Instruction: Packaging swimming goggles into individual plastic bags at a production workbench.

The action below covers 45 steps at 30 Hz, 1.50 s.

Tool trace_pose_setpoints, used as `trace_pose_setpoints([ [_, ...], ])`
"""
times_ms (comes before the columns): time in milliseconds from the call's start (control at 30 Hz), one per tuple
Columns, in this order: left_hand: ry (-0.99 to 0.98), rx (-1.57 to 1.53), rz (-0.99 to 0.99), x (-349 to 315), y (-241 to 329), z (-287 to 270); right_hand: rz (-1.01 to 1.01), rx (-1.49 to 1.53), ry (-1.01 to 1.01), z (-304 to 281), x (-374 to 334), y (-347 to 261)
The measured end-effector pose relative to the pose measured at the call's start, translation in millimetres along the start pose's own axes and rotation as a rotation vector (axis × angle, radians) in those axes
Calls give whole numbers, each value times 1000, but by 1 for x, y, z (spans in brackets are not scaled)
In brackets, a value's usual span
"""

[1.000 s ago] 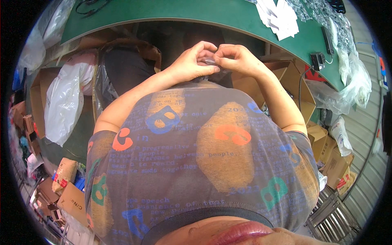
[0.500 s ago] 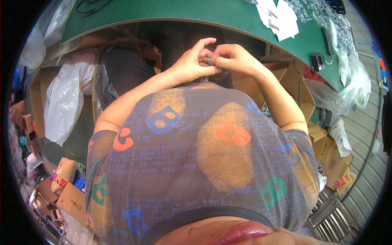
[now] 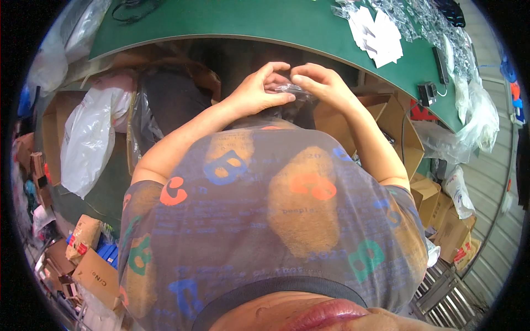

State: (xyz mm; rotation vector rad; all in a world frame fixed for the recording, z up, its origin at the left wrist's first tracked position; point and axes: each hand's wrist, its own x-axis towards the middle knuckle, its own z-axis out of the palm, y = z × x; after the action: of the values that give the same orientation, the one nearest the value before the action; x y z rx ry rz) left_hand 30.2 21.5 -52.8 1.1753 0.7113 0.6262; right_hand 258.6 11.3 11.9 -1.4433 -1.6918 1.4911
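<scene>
Just beyond my chest, low in front of the green table's edge, both hands are close together. A small piece of clear, shiny plastic film (image 3: 288,88) lies between them; its exact kind is too small to tell. My left hand (image 3: 263,89) is curled around its left side, thumb below and fingers bent above. My right hand (image 3: 326,84) comes in from the right, thumb and fingers bent together at the film's upper right. The fingertips partly hide the film.
The green table (image 3: 221,19) curves across ahead, carrying white paper slips (image 3: 378,38), clear plastic packets (image 3: 406,19) and a small black device (image 3: 427,94). Open cardboard boxes (image 3: 403,129) stand at right. A white plastic bag (image 3: 88,138) hangs at left, near more cartons (image 3: 99,273).
My hands have drawn slightly apart, and more of the clear film shows between them. The right fingers have lifted off the left ones. The whole view has shifted slightly.
</scene>
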Motion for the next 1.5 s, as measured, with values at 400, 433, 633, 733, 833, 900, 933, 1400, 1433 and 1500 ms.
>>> trace_pose_setpoints([
  [400,-107,125,56,9,19,-18,-349,-208,-51,-9,-3,1],
  [433,-129,125,67,8,20,-19,-379,-261,-34,-7,-3,-2],
  [633,9,840,460,-10,59,-20,-617,-839,116,9,-12,-27],
  [733,12,1080,715,-17,64,-21,-712,-797,156,13,-11,-23],
  [833,11,1377,834,-23,61,-21,-732,-776,127,13,-13,-29],
  [900,20,1423,831,-27,57,-21,-697,-737,79,10,-15,-34],
  [933,12,1423,817,-30,57,-21,-704,-740,83,9,-16,-36],
  [1400,-115,962,668,-24,38,-25,-608,-639,-59,16,-35,-48],
  [1433,-115,969,675,-24,39,-24,-619,-659,-66,16,-35,-49],
  [1500,-136,991,692,-25,41,-25,-605,-680,-89,15,-38,-56],
])
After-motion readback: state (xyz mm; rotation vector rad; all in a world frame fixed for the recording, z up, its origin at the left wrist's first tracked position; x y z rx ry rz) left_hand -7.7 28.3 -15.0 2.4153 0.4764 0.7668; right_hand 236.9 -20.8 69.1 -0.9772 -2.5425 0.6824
